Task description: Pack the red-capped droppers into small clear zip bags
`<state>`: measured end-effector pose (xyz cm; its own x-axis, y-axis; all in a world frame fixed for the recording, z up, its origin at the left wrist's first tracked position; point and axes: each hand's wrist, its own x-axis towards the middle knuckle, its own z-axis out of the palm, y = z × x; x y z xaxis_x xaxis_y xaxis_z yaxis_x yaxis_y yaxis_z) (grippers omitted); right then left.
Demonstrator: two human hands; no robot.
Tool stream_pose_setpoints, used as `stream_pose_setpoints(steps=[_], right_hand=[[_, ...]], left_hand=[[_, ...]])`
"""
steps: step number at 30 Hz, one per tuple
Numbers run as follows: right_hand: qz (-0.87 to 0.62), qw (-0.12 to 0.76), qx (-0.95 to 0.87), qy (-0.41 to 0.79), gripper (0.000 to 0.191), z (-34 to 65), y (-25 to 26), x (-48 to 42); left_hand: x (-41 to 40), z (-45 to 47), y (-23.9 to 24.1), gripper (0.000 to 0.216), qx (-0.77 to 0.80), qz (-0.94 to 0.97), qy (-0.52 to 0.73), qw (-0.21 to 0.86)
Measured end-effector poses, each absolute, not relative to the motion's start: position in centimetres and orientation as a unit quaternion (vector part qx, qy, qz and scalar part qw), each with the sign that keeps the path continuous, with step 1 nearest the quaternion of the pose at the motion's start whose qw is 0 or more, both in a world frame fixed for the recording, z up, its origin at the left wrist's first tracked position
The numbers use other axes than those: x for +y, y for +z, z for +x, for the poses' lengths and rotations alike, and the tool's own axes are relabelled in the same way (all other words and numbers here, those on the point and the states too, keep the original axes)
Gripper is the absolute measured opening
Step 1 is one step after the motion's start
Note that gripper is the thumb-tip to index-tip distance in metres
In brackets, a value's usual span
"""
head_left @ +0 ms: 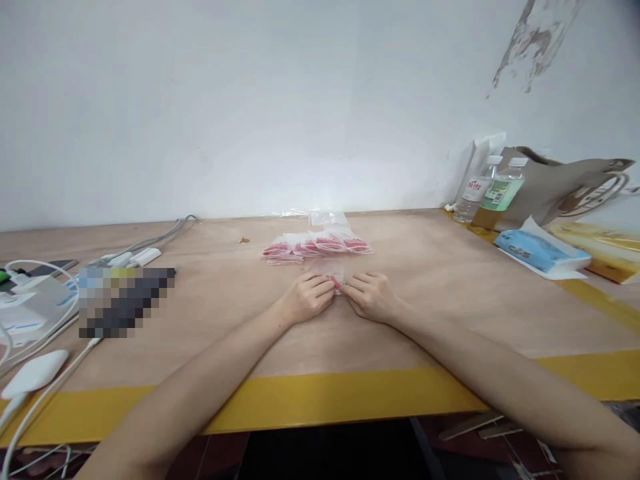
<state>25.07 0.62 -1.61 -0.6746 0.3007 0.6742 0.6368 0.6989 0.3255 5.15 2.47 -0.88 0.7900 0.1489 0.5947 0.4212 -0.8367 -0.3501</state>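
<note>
Fingertips of the left hand (pixel 309 297) and the right hand (pixel 374 297), as I see them from my distant seat, meet on one small clear bag (pixel 327 268) with some red in it, lying between them on the table (pixel 445 287). I judge that they come at it from both sides to keep so light a thing flat and square; the left fingers are bunched together, the right ones slightly apart, and I cannot tell whether they pinch it or merely press, as the undersides are hidden. The red-filled bags (pixel 320 245) overlap in a row just beyond, probably so they stay tidy and within reach; I count at least four along the front, but the layers hide the full number. Behind them lie clear wrappers (pixel 329 219), too see-through for me to count. Well off to the right I have two bottles (pixel 504 191), one blue tissue pack (pixel 540 250), one yellow tissue pack (pixel 603 252) and one carry bag (pixel 543 187), parked there, I suppose, out of the elbows' way
</note>
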Motion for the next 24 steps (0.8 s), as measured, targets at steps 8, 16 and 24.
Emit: stream_pose_setpoints(steps=[8,16,24], right_hand=[[-0.28,0.303,-0.873,-0.261,0.021,25.6,-1.6,0.5],[-0.271,0.32,-0.866,-0.27,0.018,26.0,-1.7,0.5],[-0.285,0.317,-0.866,-0.261,0.017,26.7,-1.7,0.5]], left_hand=[[2.3,3.6,-0.4,0.016,-0.143,-0.914,-0.284,0.253],[1.8,1.8,0.0,0.009,-0.074,-0.892,-0.351,0.274],[1.4,1.1,0.0,0.004,-0.128,-0.872,-0.349,0.32]])
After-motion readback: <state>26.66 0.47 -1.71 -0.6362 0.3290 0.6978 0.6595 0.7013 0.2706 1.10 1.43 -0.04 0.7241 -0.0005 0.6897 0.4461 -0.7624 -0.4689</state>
